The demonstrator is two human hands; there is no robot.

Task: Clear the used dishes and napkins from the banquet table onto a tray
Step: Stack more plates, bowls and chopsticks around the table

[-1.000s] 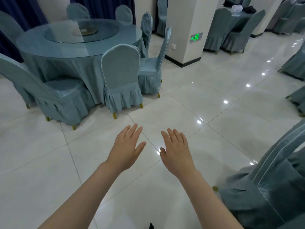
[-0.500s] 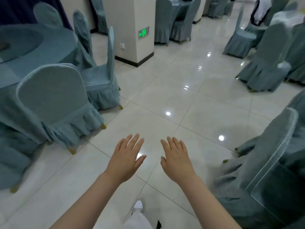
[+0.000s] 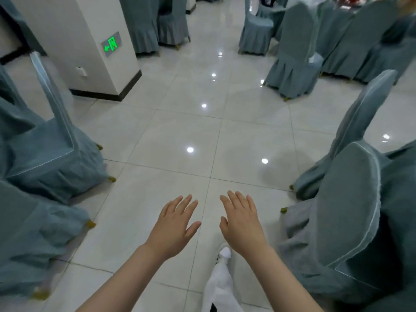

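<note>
left hand (image 3: 174, 224) and right hand (image 3: 242, 221), both held out flat, palms down, fingers straight and slightly spread, holding nothing; they hover side by side above the white tiled floor (image 3: 180, 136). below the right wrist, a white trouser leg and shoe (image 3: 222, 266) mid-stride. flanking the aisle: grey-blue covered chairs, one just to the right (image 3: 351, 212), one to the left (image 3: 51, 154). beyond, a white pillar (image 3: 74, 41) with a green exit sign (image 3: 111, 44). task items: no tray, dishes or napkins can be made out; a table at the top right corner (image 3: 360, 5) shows blurred red and white shapes, too indistinct to name. no container is visible, so contents cannot be stated. judged risks: the aisle narrows between chair skirts, so a foot may catch a draped hem or a gold leg tip; the glossy tiles may be slippery; with no tray in hand, stacking dishes on bare arms would invite drops.
</note>
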